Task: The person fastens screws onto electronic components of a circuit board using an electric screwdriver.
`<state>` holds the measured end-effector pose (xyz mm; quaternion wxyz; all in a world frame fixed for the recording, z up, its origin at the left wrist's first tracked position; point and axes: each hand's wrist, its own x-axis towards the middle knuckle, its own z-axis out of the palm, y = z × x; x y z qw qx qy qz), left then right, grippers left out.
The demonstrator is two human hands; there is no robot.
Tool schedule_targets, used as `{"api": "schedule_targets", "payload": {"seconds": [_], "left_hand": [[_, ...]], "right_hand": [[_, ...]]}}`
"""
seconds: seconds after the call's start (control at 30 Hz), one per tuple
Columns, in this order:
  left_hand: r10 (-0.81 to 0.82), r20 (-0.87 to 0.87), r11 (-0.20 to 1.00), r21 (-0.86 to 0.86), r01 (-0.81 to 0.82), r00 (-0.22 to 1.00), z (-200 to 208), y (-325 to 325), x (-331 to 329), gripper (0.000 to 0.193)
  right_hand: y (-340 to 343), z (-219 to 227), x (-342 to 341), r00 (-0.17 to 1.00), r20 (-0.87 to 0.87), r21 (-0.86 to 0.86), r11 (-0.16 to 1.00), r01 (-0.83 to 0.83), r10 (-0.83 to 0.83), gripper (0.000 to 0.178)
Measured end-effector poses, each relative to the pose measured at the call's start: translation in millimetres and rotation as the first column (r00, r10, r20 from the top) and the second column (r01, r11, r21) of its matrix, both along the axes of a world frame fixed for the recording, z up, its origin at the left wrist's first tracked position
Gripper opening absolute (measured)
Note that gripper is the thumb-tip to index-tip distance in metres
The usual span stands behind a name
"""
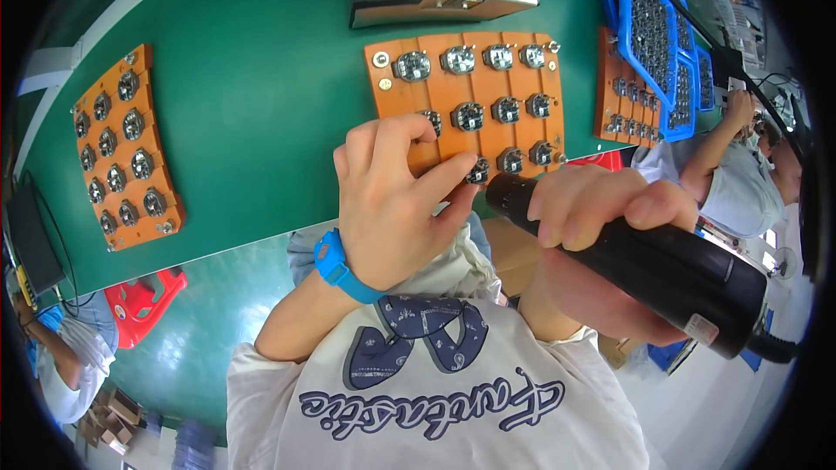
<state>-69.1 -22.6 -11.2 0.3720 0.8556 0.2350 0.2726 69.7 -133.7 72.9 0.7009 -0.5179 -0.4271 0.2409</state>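
An orange fixture board (440, 104) lies on the green table in front of me, with small round dark-and-silver metal parts seated in rows. My left hand (387, 187), wearing a blue wristwatch (335, 261), reaches over the board's near left part. Its index finger and thumb close around one round metal part (476, 171) in the nearest row; the hand covers the neighbouring places. Wrapped in my right hand (601, 226) is a black electric screwdriver (666, 265). It points left, its front end beside that same part; the bit's tip cannot be made out.
A second orange board (119, 152) with round parts lies at the left. A white-and-black box (440, 0) with a metal device stands at the back. Blue trays (649, 35) of parts overlap another orange board (612, 91) at the right. Other people sit at both sides.
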Motion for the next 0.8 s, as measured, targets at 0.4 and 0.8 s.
{"api": "schedule_targets", "payload": {"seconds": [0.4, 0.8], "left_hand": [[0.024, 0.009, 1.0, -0.002, -0.024, 1.0, 0.2, -1.9, 0.8, 0.032], [0.009, -0.021, 0.999, -0.033, -0.01, 1.0, 1.6, 0.1, -2.0, 0.033]], "right_hand": [[56.7, 57.2, 52.6, 0.949, 0.219, 0.186, 0.945, -0.269, 0.227, 0.093], [112.6, 46.5, 70.6, 0.905, 0.205, 0.109, 0.91, -0.401, 0.374, 0.092]]}}
